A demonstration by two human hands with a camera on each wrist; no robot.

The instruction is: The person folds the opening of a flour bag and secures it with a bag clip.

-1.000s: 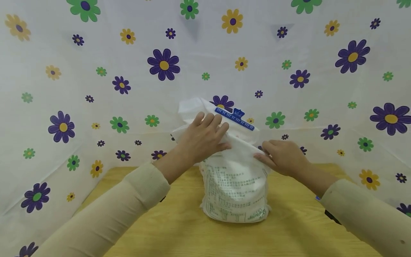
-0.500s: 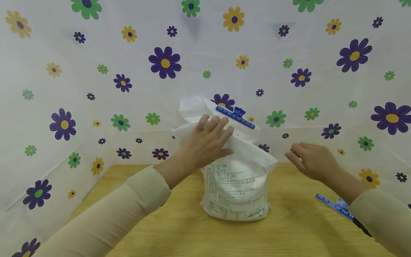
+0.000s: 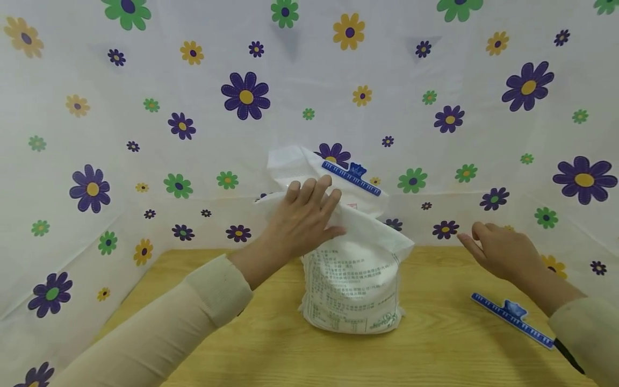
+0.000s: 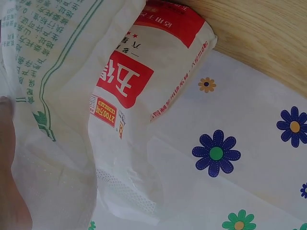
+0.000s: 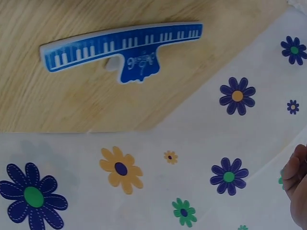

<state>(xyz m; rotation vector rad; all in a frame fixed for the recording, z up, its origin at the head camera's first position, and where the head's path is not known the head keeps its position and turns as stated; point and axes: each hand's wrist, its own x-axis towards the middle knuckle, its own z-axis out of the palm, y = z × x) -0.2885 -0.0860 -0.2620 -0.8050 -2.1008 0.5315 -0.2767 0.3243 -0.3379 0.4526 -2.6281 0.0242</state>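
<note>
A white bag (image 3: 353, 290) with green print stands upright on the table. My left hand (image 3: 300, 223) grips its folded top, fingers bent over the edge and thumb in front; the fingertips are hidden. In the left wrist view part of that hand (image 4: 9, 182) shows beside the green-printed bag (image 4: 43, 81). Off to the right, my right hand (image 3: 508, 252) hovers with loosely curled fingers, holding nothing. Below it a blue clip (image 3: 512, 318) with a piano-key pattern lies on the table; the right wrist view shows this clip (image 5: 124, 45) face on.
Behind the front bag stands another white bag (image 3: 290, 161), its top pinched by a similar blue clip (image 3: 350, 177). Red print marks this rear bag (image 4: 124, 79) in the left wrist view. A flower-patterned sheet (image 3: 193, 91) rises behind the wooden table (image 3: 232, 344).
My right hand has let go of the bag's right corner and moved right, uncovering the clip on the table. The left hand has stayed at the bag's top.
</note>
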